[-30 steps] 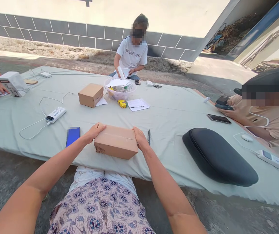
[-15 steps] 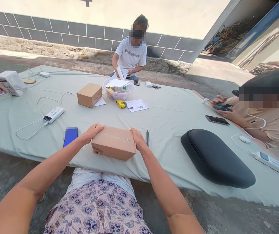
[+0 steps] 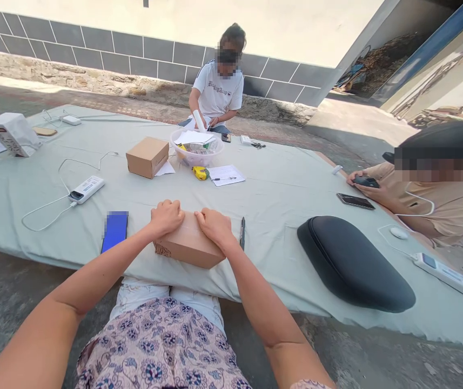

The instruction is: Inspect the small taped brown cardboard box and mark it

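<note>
A closed brown cardboard box [image 3: 186, 248] lies on the pale green sheet [image 3: 280, 194] near its front edge. My left hand [image 3: 167, 216] and my right hand [image 3: 214, 226] both rest on the box's top, side by side near the middle. Their fingers are curled and pressed over the far top edge. A black pen [image 3: 242, 233] lies just right of the box. A blue phone [image 3: 114, 230] lies just left of it.
A black cushion [image 3: 353, 265] sits at the right. A second box [image 3: 147, 156], a plastic bowl [image 3: 196, 148], a yellow tape measure [image 3: 201, 173], paper and white power banks [image 3: 85, 189] lie farther out. Other people sit at the far side, right and left.
My hands have slid from the box's two ends to the middle of its top and curled there. The person at the left drew their hands back.
</note>
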`<state>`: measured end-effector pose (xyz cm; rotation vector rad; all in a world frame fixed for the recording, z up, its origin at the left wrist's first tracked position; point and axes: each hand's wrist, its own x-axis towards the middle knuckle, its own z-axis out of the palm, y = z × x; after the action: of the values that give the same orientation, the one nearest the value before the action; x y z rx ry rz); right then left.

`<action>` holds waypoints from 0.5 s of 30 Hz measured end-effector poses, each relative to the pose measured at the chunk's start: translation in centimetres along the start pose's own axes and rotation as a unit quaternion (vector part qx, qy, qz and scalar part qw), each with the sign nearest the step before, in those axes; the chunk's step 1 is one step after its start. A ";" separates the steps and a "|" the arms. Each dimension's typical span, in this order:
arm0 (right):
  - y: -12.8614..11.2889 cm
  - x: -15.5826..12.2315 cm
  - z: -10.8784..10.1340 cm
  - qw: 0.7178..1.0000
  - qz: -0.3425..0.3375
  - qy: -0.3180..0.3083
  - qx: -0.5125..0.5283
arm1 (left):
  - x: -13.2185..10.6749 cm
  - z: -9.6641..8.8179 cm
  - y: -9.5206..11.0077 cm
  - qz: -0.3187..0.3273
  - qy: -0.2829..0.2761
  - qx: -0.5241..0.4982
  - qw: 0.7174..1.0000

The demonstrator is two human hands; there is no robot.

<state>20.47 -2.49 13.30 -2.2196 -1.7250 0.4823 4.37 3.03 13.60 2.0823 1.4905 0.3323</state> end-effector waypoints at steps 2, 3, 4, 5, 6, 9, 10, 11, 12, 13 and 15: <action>-1.2 0.1 0.4 1.000 -0.006 -0.003 -0.022 | 0.1 0.2 0.6 0.003 0.005 0.040 0.999; -1.6 0.3 0.6 1.000 -0.008 -0.004 -0.028 | 0.3 0.3 0.7 0.005 0.006 0.056 0.998; -1.9 0.5 0.7 0.999 -0.010 -0.006 -0.030 | 0.5 0.3 0.7 0.008 0.004 0.069 0.998; -2.1 0.7 0.7 1.000 -0.010 -0.010 -0.028 | 0.8 0.3 0.7 0.009 0.001 0.079 0.997; -2.0 0.9 0.7 1.000 -0.010 -0.014 -0.024 | 1.0 0.2 0.7 0.010 -0.002 0.087 0.996; -1.0 1.3 0.1 1.000 -0.004 -0.025 -0.001 | 1.5 0.1 0.4 0.012 -0.013 0.098 0.995; -0.4 1.3 -0.2 1.000 0.000 -0.025 0.010 | 1.5 0.1 0.4 0.012 -0.017 0.099 0.995; 0.4 1.2 -0.4 0.999 0.006 -0.023 0.023 | 1.5 0.0 0.3 0.013 -0.020 0.099 0.995; 1.3 1.1 -0.6 0.999 0.012 -0.019 0.037 | 1.5 0.0 0.2 0.015 -0.023 0.098 0.995; 2.3 0.9 -0.7 0.998 0.019 -0.013 0.053 | 1.4 -0.1 0.1 0.016 -0.027 0.097 0.995; 4.2 0.5 -0.5 0.995 0.035 -0.002 0.091 | 1.4 -0.2 0.0 0.019 -0.036 0.092 0.995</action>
<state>24.46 -3.05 11.89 -2.1556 -1.5420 0.6335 4.72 4.38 13.60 2.2441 1.4882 0.1365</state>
